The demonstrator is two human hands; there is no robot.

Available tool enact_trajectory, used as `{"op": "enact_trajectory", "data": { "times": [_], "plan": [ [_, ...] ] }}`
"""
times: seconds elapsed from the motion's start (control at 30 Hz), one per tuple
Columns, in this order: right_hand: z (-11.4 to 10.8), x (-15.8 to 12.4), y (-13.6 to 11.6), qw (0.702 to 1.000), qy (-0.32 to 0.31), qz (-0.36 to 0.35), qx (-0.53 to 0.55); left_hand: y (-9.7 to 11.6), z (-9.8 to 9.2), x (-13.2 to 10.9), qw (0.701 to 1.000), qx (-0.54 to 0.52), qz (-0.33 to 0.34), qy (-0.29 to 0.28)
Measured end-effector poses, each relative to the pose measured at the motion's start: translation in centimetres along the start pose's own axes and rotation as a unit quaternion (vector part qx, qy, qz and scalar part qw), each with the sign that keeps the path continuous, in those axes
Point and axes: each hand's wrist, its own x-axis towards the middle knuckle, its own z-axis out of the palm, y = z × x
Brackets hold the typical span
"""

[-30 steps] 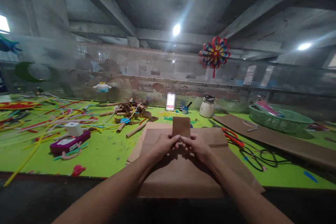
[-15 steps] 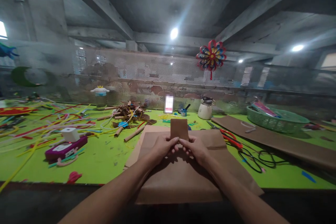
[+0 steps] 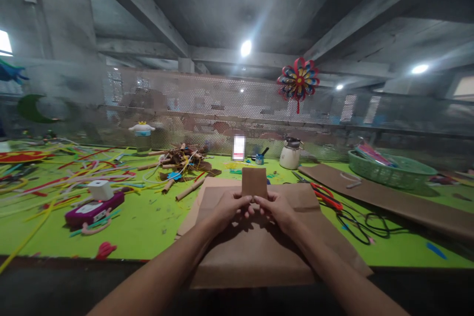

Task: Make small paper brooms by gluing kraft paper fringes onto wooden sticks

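A small rectangular piece of brown paper (image 3: 254, 182) stands upright between my two hands. My left hand (image 3: 236, 206) pinches its lower left edge between thumb and fingers. Opposite it, my right hand (image 3: 273, 208) pinches the lower right edge, and the two thumb tips nearly meet. Below the hands, large sheets of brown kraft paper (image 3: 255, 256) lie over the table and hang past its front edge. Red-handled scissors (image 3: 326, 196) lie just right of the sheets.
Left are a purple power strip (image 3: 94, 208), a heap of brown paper rolls (image 3: 185, 160) and coloured strips. At the back stand a white kettle (image 3: 290, 154) and a small blue jar (image 3: 259, 159). A green basket (image 3: 392, 170) and black cord (image 3: 365, 227) are at right.
Almost nothing differs. The view has shifted very slightly, and both hands keep the same pinch on the small brown paper.
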Motion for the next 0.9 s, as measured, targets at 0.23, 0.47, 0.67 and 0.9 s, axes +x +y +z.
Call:
{"op": "enact_trajectory", "data": {
  "times": [0.23,0.47,0.67,0.9],
  "plan": [
    [-0.2,0.4,0.3,1.0,-0.02,0.007,0.01,-0.7,0.1,0.6,0.998,0.058,-0.002,0.024],
    [-0.4,0.3,-0.1,0.996,-0.067,0.041,0.041,-1.3,-0.1,1.0,0.996,0.072,-0.005,0.045],
    [-0.6,0.6,0.0,0.995,-0.079,0.041,0.042,-1.1,-0.7,1.2,0.991,0.087,0.016,0.096],
    [-1.3,0.2,-1.5,0.995,-0.08,0.059,0.0,-0.4,-0.4,0.6,0.994,0.073,0.023,0.08]
  ]
}}
